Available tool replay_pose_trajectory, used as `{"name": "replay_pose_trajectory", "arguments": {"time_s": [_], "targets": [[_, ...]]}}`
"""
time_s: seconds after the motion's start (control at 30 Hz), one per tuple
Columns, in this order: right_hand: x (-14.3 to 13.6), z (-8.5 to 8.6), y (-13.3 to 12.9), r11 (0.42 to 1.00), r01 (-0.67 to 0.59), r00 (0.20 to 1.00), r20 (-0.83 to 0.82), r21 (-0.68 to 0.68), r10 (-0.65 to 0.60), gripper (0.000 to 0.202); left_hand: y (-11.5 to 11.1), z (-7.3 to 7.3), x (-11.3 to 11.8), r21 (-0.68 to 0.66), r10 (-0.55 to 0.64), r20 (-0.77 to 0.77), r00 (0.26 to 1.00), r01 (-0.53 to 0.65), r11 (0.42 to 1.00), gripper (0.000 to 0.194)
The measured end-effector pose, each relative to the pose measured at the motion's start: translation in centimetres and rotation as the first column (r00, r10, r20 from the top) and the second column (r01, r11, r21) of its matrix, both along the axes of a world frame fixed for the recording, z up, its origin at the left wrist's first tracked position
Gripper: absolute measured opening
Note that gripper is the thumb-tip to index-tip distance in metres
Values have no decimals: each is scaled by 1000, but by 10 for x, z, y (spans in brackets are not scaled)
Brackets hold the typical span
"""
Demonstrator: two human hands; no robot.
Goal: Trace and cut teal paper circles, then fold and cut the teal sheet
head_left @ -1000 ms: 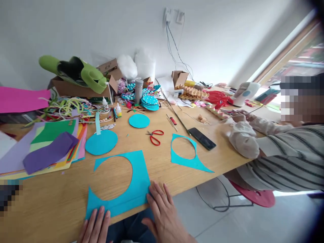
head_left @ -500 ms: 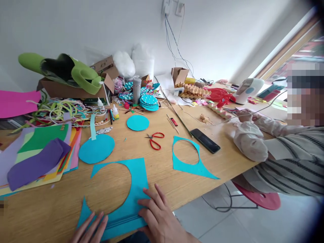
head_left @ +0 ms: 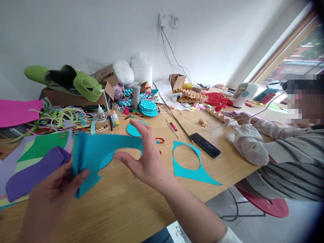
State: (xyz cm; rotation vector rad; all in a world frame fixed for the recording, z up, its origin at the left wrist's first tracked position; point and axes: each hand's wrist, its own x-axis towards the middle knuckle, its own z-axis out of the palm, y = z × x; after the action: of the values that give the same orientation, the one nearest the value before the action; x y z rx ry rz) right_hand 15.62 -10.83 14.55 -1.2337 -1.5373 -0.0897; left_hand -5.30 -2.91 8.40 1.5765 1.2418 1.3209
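My left hand point(head_left: 59, 184) pinches the folded end of a blue sheet with a large round cut-out point(head_left: 92, 148), lifted above the table. My right hand point(head_left: 145, 153) is beside the sheet's right end, thumb and fingers spread apart, holding nothing. Behind that hand lie a blue disc point(head_left: 132, 130) and red-handled scissors point(head_left: 160, 140), both partly hidden. A larger blue disc point(head_left: 108, 161) is mostly covered by the raised sheet. Farther right, a blue offcut with a round hole point(head_left: 186, 170) lies flat on the wooden table point(head_left: 121, 216).
Coloured sheets point(head_left: 43, 143) with a purple piece point(head_left: 37, 170) lie at the left. A black phone point(head_left: 205, 145), a red lighter point(head_left: 173, 126) and thin sticks are to the right. Behind are glue bottles point(head_left: 115, 118) and a grey flask point(head_left: 136, 97). A person in a striped top point(head_left: 298, 163) sits right.
The blue sheet has risen off the table and turned, now in my left hand. My right hand has moved up and forward, away from the sheet's lower edge. The view has shifted slightly.
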Motion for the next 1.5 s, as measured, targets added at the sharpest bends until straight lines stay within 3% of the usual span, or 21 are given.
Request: {"name": "replay_pose_trajectory", "arguments": {"time_s": [0.03,0.1,0.2,0.27,0.33,0.47,0.6,0.67,0.77,0.83,0.97,1.03,1.1,1.17,1.27,1.5], "targets": [[-2,-2,10,996,39,997,-72,81,-33,56,8,7,6,-93,15,210,978,5,996,34],[-5,-14,25,958,153,972,-210,245,-101,36,20,14,19,-183,-27,530,847,145,972,34],[-6,-44,38,875,309,918,-358,372,-172,21,31,6,33,-175,5,749,663,190,966,43],[-4,-65,43,939,250,900,-416,238,-134,12,34,-6,38,-190,-22,801,598,290,938,48],[-4,-83,48,990,139,879,-458,-15,-130,34,36,-19,40,-155,-84,835,544,379,912,51],[-16,-101,52,946,25,856,-481,-322,-187,61,35,-30,40,-85,-147,872,467,440,894,52],[-30,-105,53,924,-89,799,-581,-372,-157,67,34,-29,34,-52,-142,902,409,427,903,51],[-31,-107,56,948,-129,695,-708,-292,-123,62,36,-31,31,-60,-121,919,376,434,899,48],[-25,-113,65,968,-215,389,-921,-129,-37,56,41,-36,27,-105,-50,942,331,433,895,40],[-20,-117,71,948,-304,250,-968,-90,-12,60,43,-39,27,-138,-2,950,311,427,894,38],[-24,-125,74,788,-607,260,-963,-102,75,79,40,-38,30,-156,12,945,327,417,896,36],[-32,-127,72,717,-693,278,-947,-80,163,78,37,-36,32,-146,-12,930,368,396,907,37],[-39,-128,69,686,-725,293,-929,-62,226,70,33,-34,35,-130,-57,900,433,389,912,37],[-42,-128,67,692,-718,303,-927,-69,222,59,29,-34,38,-118,-114,856,504,405,907,34],[-39,-126,66,746,-661,279,-949,-81,144,48,26,-36,41,-129,-157,801,577,423,897,32],[-32,-117,69,825,-563,151,-987,-36,60,55,28,-40,40,-233,-103,764,637,421,877,35]]}}
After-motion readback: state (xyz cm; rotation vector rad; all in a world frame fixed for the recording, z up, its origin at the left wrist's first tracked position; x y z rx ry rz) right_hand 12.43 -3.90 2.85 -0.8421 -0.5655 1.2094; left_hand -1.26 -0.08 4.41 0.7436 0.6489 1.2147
